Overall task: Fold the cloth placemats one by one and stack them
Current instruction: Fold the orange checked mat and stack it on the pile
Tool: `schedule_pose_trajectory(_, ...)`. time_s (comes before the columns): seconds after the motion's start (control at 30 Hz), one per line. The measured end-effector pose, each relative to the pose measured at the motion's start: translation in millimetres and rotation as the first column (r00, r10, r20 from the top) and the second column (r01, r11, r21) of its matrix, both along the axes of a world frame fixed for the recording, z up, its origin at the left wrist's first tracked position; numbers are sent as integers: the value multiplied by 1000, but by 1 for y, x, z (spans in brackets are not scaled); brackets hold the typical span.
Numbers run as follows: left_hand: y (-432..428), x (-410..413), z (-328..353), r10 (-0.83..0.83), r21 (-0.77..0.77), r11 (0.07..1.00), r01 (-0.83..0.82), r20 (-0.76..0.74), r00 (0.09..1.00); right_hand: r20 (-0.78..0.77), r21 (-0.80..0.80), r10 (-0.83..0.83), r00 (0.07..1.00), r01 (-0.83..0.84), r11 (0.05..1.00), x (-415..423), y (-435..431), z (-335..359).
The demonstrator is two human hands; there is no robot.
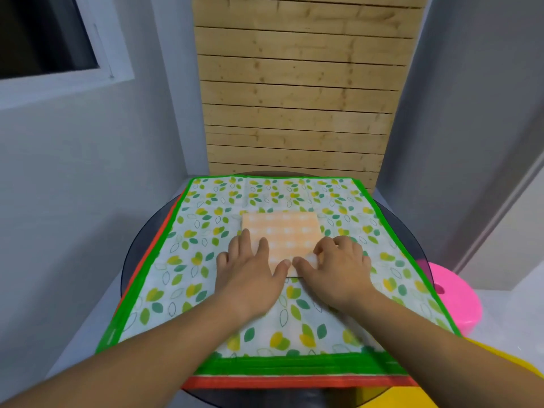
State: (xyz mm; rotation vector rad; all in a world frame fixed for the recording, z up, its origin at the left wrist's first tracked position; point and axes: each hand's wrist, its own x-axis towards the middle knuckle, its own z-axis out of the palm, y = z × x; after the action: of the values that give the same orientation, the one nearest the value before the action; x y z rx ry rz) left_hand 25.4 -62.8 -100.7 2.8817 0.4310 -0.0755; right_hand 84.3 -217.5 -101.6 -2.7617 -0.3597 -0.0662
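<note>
A small orange checked placemat [284, 231], folded into a square, lies in the middle of a large leaf-patterned placemat with a green border [206, 219]. Under that one a red-bordered placemat [294, 382] shows along the left and near edges. My left hand [250, 269] rests flat with straight fingers on the folded mat's near left corner. Over the near right corner sits my right hand [332, 262], its fingers curled and its thumb laid along the near edge. Whether it grips the cloth is not clear.
The mats lie spread on a round dark glass table [138, 240]. A pink plastic stool [453, 295] stands at the right and a yellow stool [500, 363] at the near right. A wooden slat panel [297, 98] leans against the wall behind the table.
</note>
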Motion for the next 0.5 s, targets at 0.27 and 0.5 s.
schedule_pose_trajectory(0.27,-3,-1,-13,3,42,999,-1,-65,998,68,-164,-4,998,15,986,-7,4,-15)
schedule_pose_trajectory(0.5,15,-9,-11,-44,39,998,47,-70,997,68,-159,37,997,-26,987,-1,-17,-14)
